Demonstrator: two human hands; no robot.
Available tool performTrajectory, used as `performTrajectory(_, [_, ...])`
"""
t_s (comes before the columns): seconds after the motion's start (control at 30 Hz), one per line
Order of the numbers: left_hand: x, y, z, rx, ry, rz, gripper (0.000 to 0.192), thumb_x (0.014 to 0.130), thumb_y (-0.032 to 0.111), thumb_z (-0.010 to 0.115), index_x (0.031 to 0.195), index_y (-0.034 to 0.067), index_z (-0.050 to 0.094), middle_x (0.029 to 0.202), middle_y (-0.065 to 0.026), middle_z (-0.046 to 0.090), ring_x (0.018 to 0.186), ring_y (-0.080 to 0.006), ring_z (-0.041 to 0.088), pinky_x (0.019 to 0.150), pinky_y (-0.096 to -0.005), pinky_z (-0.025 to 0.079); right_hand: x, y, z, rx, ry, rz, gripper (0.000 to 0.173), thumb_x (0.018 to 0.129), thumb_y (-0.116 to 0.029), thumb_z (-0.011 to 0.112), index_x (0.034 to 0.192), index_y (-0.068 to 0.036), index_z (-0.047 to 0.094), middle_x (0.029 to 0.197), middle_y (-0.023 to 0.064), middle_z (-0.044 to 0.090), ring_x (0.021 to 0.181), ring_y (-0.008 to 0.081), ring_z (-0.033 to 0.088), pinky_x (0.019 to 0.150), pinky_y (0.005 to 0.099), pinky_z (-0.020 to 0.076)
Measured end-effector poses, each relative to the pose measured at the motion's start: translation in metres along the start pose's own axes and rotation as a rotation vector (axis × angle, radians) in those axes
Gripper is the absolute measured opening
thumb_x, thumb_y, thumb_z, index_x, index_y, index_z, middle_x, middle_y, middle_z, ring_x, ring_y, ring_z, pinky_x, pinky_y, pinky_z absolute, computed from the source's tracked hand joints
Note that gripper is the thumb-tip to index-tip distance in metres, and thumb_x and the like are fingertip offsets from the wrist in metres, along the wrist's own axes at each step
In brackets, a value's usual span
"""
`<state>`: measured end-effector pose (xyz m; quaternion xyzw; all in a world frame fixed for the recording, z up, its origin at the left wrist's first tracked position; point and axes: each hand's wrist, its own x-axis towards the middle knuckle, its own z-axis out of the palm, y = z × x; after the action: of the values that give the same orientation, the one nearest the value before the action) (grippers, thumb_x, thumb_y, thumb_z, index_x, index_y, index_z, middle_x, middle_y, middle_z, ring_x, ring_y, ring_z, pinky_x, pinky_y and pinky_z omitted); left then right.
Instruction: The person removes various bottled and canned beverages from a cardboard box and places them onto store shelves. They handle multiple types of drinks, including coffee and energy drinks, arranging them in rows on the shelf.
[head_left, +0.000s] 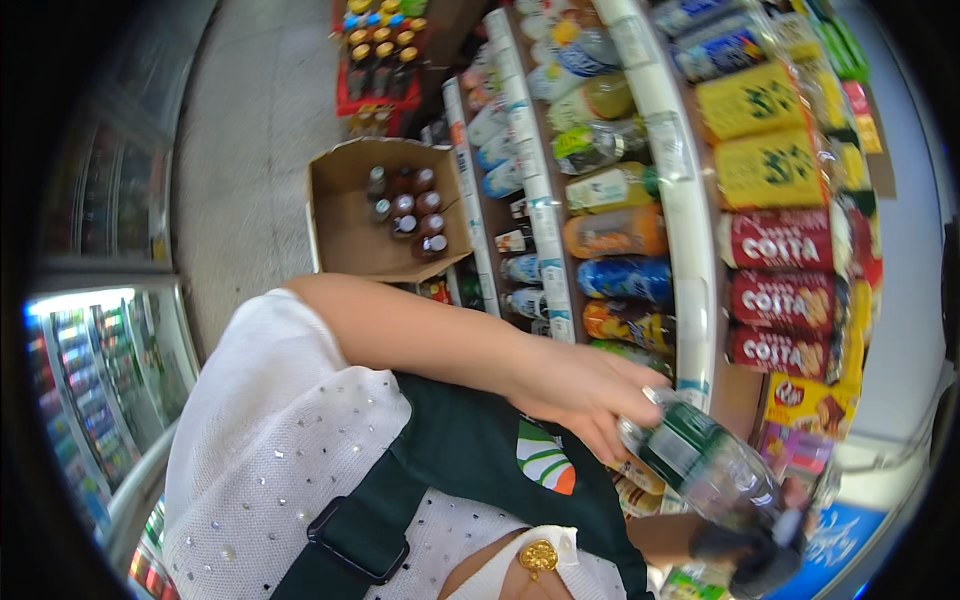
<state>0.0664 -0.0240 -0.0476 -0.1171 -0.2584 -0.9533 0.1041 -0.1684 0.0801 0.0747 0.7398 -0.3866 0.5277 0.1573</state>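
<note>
My left arm reaches across my body, and my left hand (592, 394) grips one end of a clear plastic bottle (731, 487) with a green label. At the bottle's other end, by its white cap (786, 527), is my right hand (796, 495), partly hidden and blurred. Dark material (765, 562) covers much of that hand; I cannot tell whether it is a glove or a cloth. The bottle is tilted, in front of the shelf edge and close to my dark green apron (465, 420).
Shelves of drink bottles (611, 232) run along the right, with red Costa packets (784, 292) and yellow packets (769, 169) beyond. An open cardboard box (341, 217) holds several bottles. Behind it stands a red crate (375, 94) of bottles. A glass-door fridge (97, 375) is at left.
</note>
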Motion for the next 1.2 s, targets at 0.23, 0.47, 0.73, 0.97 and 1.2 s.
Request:
performTrajectory(0.23, [-0.141, -0.065, -0.162, -0.392, 0.895, 0.621, 0.024, 0.088, 0.015, 0.047, 0.11, 0.007, 0.047, 0.113, -0.0067, 0.048, 0.099, -0.0265, 0.051, 0.088, -0.0428, 0.041, -0.088, 0.011, 0.265, 0.49, -0.889, 0.474, 0.054, 0.063, 0.004, 0.067, 0.114, -0.001, 0.05, 0.111, 0.0149, 0.055, 0.1, 0.0236, 0.055, 0.087, 0.0314, 0.0427])
performTrajectory(0.47, [-0.22, -0.157, -0.352, -0.715, 1.383, 0.844, 0.023, 0.09, 0.017, 0.04, 0.106, 0.004, 0.05, 0.104, -0.0095, 0.057, 0.098, -0.0243, 0.054, 0.087, -0.0433, 0.042, -0.268, 0.029, 0.434, 0.497, -1.233, 0.296, 0.048, 0.066, 0.009, 0.052, 0.111, -0.007, 0.047, 0.109, 0.0176, 0.053, 0.1, 0.0354, 0.051, 0.081, 0.0386, 0.0436])
performTrajectory(0.73, [-0.26, -0.18, -0.492, -0.962, 1.542, 1.166, 0.015, 0.086, 0.018, 0.049, 0.091, 0.006, 0.056, 0.089, -0.0066, 0.061, 0.08, -0.0177, 0.06, 0.074, -0.0322, 0.05, -0.452, 0.059, 0.579, 0.414, -1.358, 0.389, 0.043, 0.073, 0.004, 0.05, 0.114, -0.008, 0.045, 0.115, 0.0173, 0.05, 0.103, 0.0365, 0.049, 0.082, 0.0401, 0.0432])
performTrajectory(0.97, [-0.287, -0.204, -0.595, -1.037, 1.707, 0.974, 0.027, 0.088, 0.031, 0.045, 0.1, 0.009, 0.053, 0.093, -0.0056, 0.058, 0.08, -0.0194, 0.055, 0.065, -0.0353, 0.045, -0.52, 0.078, 0.634, 0.305, -1.461, 0.444, 0.038, 0.076, 0.003, 0.043, 0.113, -0.005, 0.044, 0.114, 0.0194, 0.049, 0.101, 0.0375, 0.049, 0.081, 0.0419, 0.0425])
performTrajectory(1.2, [-0.293, -0.206, -0.587, -1.04, 1.661, 0.824, 0.04, 0.089, 0.04, 0.039, 0.101, 0.004, 0.052, 0.101, -0.0125, 0.057, 0.09, -0.0255, 0.058, 0.082, -0.0417, 0.046, -0.497, 0.068, 0.604, 0.308, -1.366, 0.466, 0.047, 0.07, 0.007, 0.051, 0.115, -0.003, 0.044, 0.125, 0.0219, 0.04, 0.111, 0.0381, 0.043, 0.09, 0.0391, 0.0395])
